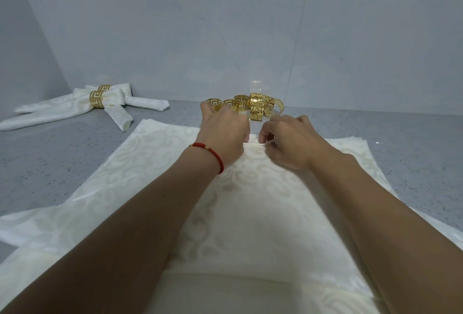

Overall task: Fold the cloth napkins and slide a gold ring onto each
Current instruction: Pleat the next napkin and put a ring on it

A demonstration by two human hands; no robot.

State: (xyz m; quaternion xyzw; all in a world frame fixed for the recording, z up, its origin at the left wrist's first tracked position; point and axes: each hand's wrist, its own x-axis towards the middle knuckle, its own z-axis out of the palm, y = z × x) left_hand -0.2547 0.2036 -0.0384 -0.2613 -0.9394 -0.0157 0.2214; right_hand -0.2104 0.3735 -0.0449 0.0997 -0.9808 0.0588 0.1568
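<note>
A cream patterned cloth napkin [155,153] lies spread on the grey counter on top of other flat napkins. My left hand [223,130], with a red bracelet at the wrist, and my right hand [293,140] meet at the napkin's far middle. Both pinch a small raised fold of the cloth [254,143] between fingers and thumb. Just beyond my hands stands a cluster of several gold cut-out rings [255,107]. At the back left lie two folded napkins [62,109], each with a gold ring [96,99] around it.
The grey speckled counter [413,143] runs to a pale wall [225,25] right behind the rings. More cream cloth [30,228] hangs over the near edge at the left and right.
</note>
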